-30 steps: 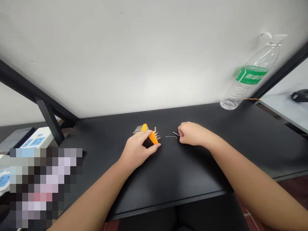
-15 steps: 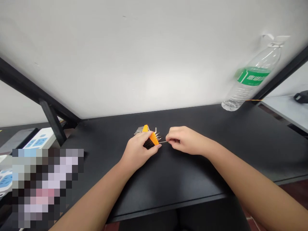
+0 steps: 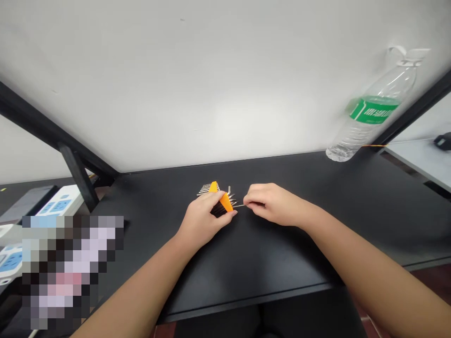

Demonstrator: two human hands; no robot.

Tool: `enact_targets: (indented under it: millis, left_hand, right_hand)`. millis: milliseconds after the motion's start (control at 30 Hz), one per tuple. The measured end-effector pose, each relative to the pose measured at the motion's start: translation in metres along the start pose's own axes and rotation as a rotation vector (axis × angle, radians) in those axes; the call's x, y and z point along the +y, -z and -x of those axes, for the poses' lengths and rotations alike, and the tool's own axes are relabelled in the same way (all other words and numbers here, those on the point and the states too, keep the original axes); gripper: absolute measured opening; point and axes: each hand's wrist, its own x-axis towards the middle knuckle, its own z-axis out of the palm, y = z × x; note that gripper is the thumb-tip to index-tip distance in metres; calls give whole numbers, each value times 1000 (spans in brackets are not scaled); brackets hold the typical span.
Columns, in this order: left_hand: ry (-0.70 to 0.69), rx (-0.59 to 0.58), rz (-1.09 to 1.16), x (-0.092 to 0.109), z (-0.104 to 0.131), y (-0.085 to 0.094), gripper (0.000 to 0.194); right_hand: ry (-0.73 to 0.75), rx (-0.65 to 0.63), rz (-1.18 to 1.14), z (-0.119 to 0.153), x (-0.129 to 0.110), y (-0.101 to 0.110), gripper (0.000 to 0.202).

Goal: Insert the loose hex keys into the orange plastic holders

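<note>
My left hand is closed around an orange hex key holder, thumb and fingers gripping its near end. Several silver hex keys stick out of the holder on its left side, and bent ends show on its right. A thin hex key reaches from the holder's near end to my right hand, whose fingertips pinch its other end. The fingers hide that end. Both hands are just above or resting on the black tabletop.
At the back right stands a clear water bottle with a green label, near the pale wall. Power strips lie at the left beyond a black metal frame. A grey surface adjoins on the right.
The hands and the holder keep nearly the same pose, with the thin hex key still between them. The view has shifted slightly.
</note>
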Motion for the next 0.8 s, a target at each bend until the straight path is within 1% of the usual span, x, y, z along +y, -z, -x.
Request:
enact_targets:
  millis: [300, 367, 467, 567, 700, 800]
  left_hand:
    - [-15, -57, 3, 0, 0, 1, 31]
    - [-23, -78, 29, 0, 0, 2, 31]
    - [-27, -103, 106, 1, 2, 2, 32]
    - [-9, -78, 166, 3, 3, 2, 33]
    - [-2, -51, 208, 8, 2, 2, 27]
    - [-5, -13, 227, 10, 1, 2, 24]
  right_hand:
    - [47, 29, 3, 2, -6, 2, 21]
    - [56, 70, -38, 1, -6, 2, 19]
    - [81, 165, -108, 0, -5, 2, 16]
    - [131, 218, -87, 0, -8, 0, 15]
    - [183, 203, -14, -1, -15, -10, 22]
    - [150, 225, 0, -3, -17, -17, 20]
